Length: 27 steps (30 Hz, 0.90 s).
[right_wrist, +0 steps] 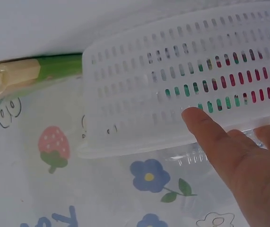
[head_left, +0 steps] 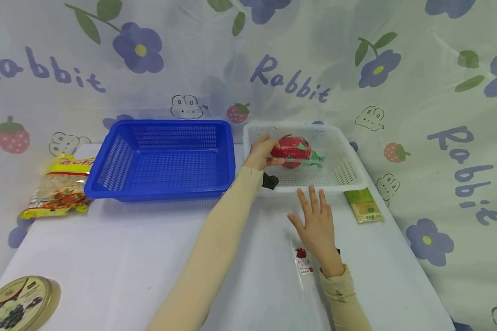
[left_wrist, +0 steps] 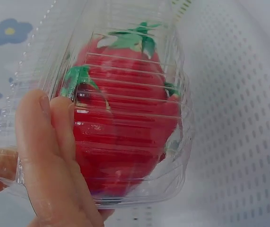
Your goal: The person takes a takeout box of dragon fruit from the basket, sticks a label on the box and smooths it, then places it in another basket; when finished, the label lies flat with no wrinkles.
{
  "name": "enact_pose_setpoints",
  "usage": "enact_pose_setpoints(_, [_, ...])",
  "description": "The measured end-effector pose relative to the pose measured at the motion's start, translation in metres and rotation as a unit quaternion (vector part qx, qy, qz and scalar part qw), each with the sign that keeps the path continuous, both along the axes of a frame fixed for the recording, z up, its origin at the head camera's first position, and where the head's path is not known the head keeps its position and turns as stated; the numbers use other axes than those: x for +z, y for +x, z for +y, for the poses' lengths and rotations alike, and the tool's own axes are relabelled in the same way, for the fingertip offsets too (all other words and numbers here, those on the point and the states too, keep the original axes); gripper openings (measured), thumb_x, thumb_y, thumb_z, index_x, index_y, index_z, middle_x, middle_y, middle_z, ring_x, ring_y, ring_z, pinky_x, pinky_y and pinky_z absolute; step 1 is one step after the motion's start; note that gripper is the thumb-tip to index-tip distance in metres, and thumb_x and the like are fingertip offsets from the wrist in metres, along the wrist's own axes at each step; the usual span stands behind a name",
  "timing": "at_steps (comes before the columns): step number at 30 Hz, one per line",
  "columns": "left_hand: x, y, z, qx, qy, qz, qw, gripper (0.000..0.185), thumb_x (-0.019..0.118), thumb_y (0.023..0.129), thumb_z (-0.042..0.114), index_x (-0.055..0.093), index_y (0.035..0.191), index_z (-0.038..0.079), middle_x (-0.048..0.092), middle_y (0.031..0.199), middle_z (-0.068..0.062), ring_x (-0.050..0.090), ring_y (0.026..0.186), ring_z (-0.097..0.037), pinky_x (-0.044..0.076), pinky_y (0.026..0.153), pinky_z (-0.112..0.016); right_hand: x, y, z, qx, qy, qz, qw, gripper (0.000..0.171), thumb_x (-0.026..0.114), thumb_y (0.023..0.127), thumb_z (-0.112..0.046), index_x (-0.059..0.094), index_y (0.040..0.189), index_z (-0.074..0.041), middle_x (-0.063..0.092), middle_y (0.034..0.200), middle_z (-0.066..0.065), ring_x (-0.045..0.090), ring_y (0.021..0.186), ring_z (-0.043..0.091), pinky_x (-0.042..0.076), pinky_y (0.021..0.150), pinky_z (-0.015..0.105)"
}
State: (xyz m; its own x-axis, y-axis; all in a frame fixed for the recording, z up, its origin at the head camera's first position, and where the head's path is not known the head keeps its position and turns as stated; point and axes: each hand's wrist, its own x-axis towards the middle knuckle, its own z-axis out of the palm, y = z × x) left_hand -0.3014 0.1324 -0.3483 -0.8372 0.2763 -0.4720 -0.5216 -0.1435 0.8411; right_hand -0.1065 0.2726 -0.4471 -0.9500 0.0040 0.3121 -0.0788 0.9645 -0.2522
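Note:
My left hand (head_left: 262,154) reaches into the white basket (head_left: 349,147) and grips a clear plastic box (left_wrist: 139,201) by one side. Inside the box lies a red dragon fruit (head_left: 291,149) with green scale tips, seen through the ribbed plastic in the left wrist view. My right hand (head_left: 316,230) is held with fingers spread, its fingertips close to the basket's front rim. Beneath that hand, a clear piece with a dragon fruit label (head_left: 302,261) lies on the table. The right wrist view shows the fruit's red and green through the basket's slots.
A blue basket (head_left: 161,195) stands left of the white one. Left of it is a yellow-edged food bag (head_left: 62,186). A green and tan packet (head_left: 364,206) lies at the white basket's right front corner. A round tin (head_left: 18,303) sits front left. Printed cloth hangs behind.

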Motion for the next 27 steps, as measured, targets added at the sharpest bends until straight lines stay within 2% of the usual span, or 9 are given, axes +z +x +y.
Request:
enact_pose_setpoints(5, [0.003, 0.011, -0.008, 0.012, 0.019, 0.023, 0.9995, 0.075, 0.056, 0.088, 0.006, 0.028, 0.153, 0.030, 0.030, 0.159, -0.008, 0.051, 0.051, -0.021, 0.056, 0.052, -0.024, 0.006, 0.001, 0.001, -0.004, -0.026, -0.026, 0.999, 0.073, 0.056, 0.095, -0.045, 0.027, 0.154, -0.014, 0.018, 0.161, 0.018, 0.012, 0.148, 0.043, 0.024, 0.110, 0.069])
enact_pose_setpoints(10, [0.004, 0.026, -0.018, 0.038, 0.043, 0.039, 0.9976, 0.071, 0.056, 0.090, 0.007, 0.032, 0.151, 0.035, 0.038, 0.155, -0.007, 0.049, 0.040, -0.017, 0.057, 0.053, -0.026, 0.009, 0.000, 0.001, -0.004, -0.031, -0.029, 0.999, 0.072, 0.055, 0.096, -0.045, 0.028, 0.153, -0.012, 0.018, 0.160, 0.021, 0.012, 0.148, 0.045, 0.025, 0.111, 0.068])
enact_pose_setpoints(14, [0.005, 0.036, -0.028, 0.060, 0.061, 0.052, 0.9950, 0.068, 0.057, 0.090, 0.007, 0.036, 0.148, 0.037, 0.044, 0.150, -0.009, 0.051, 0.039, -0.017, 0.057, 0.053, -0.027, 0.010, -0.001, 0.001, -0.005, -0.034, -0.027, 0.999, 0.073, 0.054, 0.096, -0.045, 0.026, 0.154, -0.010, 0.019, 0.160, 0.022, 0.012, 0.148, 0.045, 0.024, 0.113, 0.065])
enact_pose_setpoints(18, [0.006, 0.046, -0.037, 0.070, 0.067, 0.058, 0.9936, 0.068, 0.057, 0.091, 0.006, 0.037, 0.148, 0.037, 0.045, 0.149, -0.009, 0.054, 0.039, -0.017, 0.057, 0.052, -0.027, 0.013, 0.001, 0.000, -0.003, -0.067, -0.018, 0.998, 0.075, 0.053, 0.097, -0.044, 0.021, 0.155, -0.009, 0.016, 0.160, 0.023, 0.012, 0.147, 0.047, 0.021, 0.114, 0.065])
enact_pose_setpoints(22, [0.005, 0.055, -0.047, 0.079, 0.071, 0.062, 0.9924, 0.070, 0.056, 0.089, 0.004, 0.037, 0.148, 0.038, 0.037, 0.155, -0.007, 0.057, 0.041, -0.017, 0.057, 0.051, -0.027, 0.018, 0.003, -0.003, 0.001, -0.116, 0.029, 0.993, 0.079, 0.043, 0.097, -0.057, 0.016, 0.156, -0.011, 0.011, 0.161, 0.023, 0.013, 0.146, 0.049, 0.019, 0.111, 0.069])
enact_pose_setpoints(27, [0.003, 0.068, -0.060, 0.079, 0.074, 0.081, 0.9908, 0.071, 0.056, 0.089, 0.003, 0.037, 0.147, 0.039, 0.027, 0.160, -0.005, 0.058, 0.042, -0.015, 0.056, 0.051, -0.025, 0.029, 0.003, -0.009, 0.016, -0.142, 0.144, 0.979, 0.088, 0.030, 0.093, -0.069, 0.015, 0.156, -0.009, 0.011, 0.161, 0.024, 0.017, 0.146, 0.047, 0.017, 0.113, 0.068])
